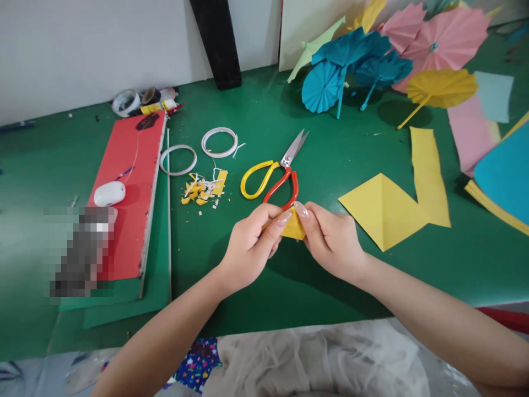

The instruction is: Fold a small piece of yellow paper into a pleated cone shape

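A small folded piece of yellow paper point(294, 227) is pinched between my two hands above the green table. My left hand point(253, 241) grips its left side, thumb on top. On the other side my right hand point(333, 237) holds it, the thumb close to the left one. Just beyond my hands lie scissors point(286, 161) with one yellow and one red handle, blades pointing away. To the right rests a creased yellow paper square point(382, 212), its corner against a yellow paper strip point(430, 176).
Two tape rolls point(219, 142) and yellow and white scraps point(204, 187) lie left of the scissors. Further left are a red board point(128, 193), a white mouse point(109, 193) and a blurred-out object point(82, 251). Paper umbrellas in blue point(324, 88), pink point(448, 47) and yellow point(441, 88) stand at the back right.
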`<action>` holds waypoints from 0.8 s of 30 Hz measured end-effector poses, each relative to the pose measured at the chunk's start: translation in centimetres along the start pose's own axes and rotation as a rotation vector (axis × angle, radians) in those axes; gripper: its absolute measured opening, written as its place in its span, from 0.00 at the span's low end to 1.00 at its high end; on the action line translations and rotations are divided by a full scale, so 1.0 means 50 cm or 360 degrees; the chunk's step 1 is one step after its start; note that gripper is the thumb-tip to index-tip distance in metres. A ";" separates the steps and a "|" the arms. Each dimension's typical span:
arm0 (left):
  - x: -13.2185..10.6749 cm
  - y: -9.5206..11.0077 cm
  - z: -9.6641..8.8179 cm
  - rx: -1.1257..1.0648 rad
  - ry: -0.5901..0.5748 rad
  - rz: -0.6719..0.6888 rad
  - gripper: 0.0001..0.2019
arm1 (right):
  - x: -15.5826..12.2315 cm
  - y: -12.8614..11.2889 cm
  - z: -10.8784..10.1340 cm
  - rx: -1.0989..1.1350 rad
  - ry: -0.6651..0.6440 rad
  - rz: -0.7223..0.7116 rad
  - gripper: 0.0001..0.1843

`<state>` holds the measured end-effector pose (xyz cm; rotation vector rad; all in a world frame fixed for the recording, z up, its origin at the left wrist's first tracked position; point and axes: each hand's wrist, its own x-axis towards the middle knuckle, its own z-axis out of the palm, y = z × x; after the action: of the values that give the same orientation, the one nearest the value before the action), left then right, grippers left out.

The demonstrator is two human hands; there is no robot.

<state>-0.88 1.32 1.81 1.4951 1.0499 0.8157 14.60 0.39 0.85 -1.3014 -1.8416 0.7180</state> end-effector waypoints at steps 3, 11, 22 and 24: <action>-0.002 0.000 0.004 -0.0027 0.0021 0.0011 0.12 | -0.002 -0.001 0.002 0.0012 0.0000 -0.0009 0.18; -0.005 -0.009 0.004 0.0053 0.0133 0.0050 0.13 | 0.002 0.006 -0.005 0.0057 -0.0149 -0.0160 0.14; -0.003 -0.001 -0.006 0.0072 -0.0073 0.0079 0.09 | 0.004 -0.002 -0.013 0.0433 -0.0220 0.0109 0.16; 0.000 0.005 -0.011 0.0210 -0.0158 0.0106 0.07 | 0.004 -0.001 -0.013 0.0434 -0.0202 0.0107 0.16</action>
<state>-1.34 1.51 2.14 1.6724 1.0003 0.7218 15.06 0.59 1.30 -1.1660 -1.7318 1.0689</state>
